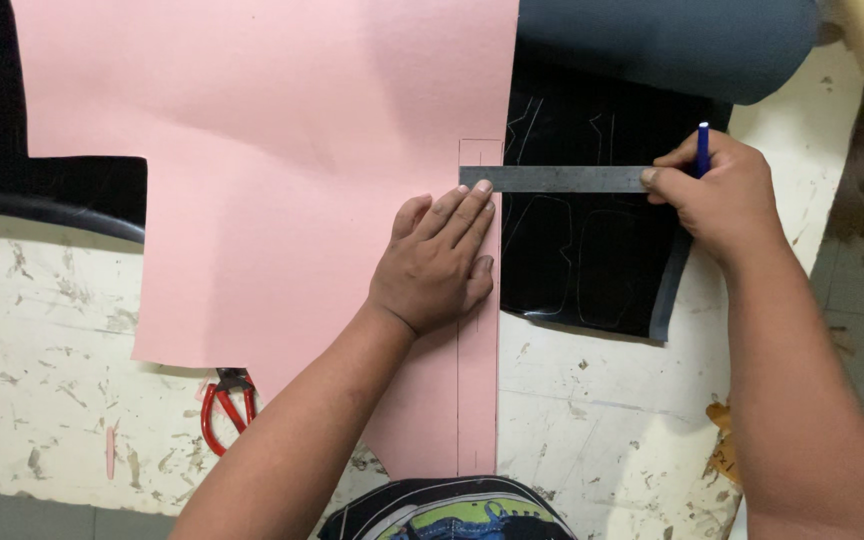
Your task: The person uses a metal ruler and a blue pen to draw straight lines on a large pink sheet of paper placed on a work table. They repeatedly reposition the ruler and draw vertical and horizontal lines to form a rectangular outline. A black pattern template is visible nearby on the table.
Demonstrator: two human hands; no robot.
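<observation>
A scratched white tabletop (42, 340) fills the left of the view, with red-handled pliers (227, 405) lying half under the lower edge of a large pink sheet (272, 150). The pink sheet runs down the middle, and thin pencil lines mark a narrow strip along its right edge. The left hand (437, 262) lies flat on that strip, fingers together and spread forward, pressing the sheet down, with its fingertips touching the near end of a grey metal ruler (557, 179). The ruler lies crosswise, from the pink sheet's right edge out over a black sheet (592, 260) with faint outlines drawn on it. The right hand (717, 195) is closed around a blue pen (703, 145), held upright, and also pinches the ruler's far end. A dark grey roll (672, 40) lies above. The ruler may well slip if either hand eases off, which would skew any line. The pink strip sits close to the sheet's edge, so little margin remains there; bare tabletop lies open below the black sheet and to the far left.
</observation>
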